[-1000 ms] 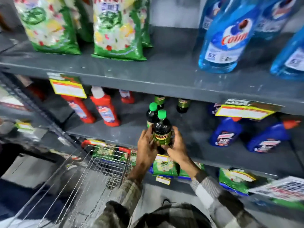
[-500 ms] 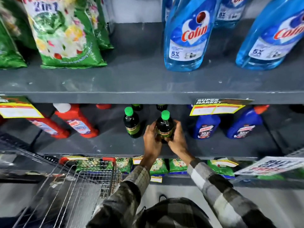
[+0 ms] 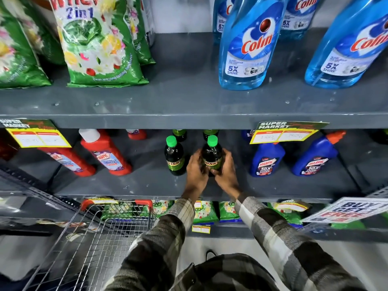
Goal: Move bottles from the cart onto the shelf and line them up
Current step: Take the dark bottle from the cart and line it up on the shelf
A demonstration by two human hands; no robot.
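A dark bottle with a green cap and a yellow-green label (image 3: 212, 151) stands upright on the grey middle shelf (image 3: 151, 185). My left hand (image 3: 196, 172) and my right hand (image 3: 225, 172) are both wrapped around its lower half. A second bottle of the same kind (image 3: 174, 157) stands just to its left, a little apart. Behind them the bases of two more dark bottles (image 3: 179, 133) show under the upper shelf's edge. The wire cart (image 3: 94, 238) with red handle grips is at the lower left; no bottles are visible in it.
Red cleaner bottles (image 3: 106, 156) stand left of the dark bottles, blue ones (image 3: 266, 159) right. The upper shelf (image 3: 189, 116) holds green detergent bags (image 3: 98, 43) and blue glass-cleaner bottles (image 3: 247, 45). Yellow price tags (image 3: 281, 133) hang from its edge. Green packets (image 3: 204, 212) fill the shelf below.
Both hands have carried the bottle from the shelf's front edge further in and set it to the right of the other green-capped bottle. The camera has turned to face the shelf more squarely.
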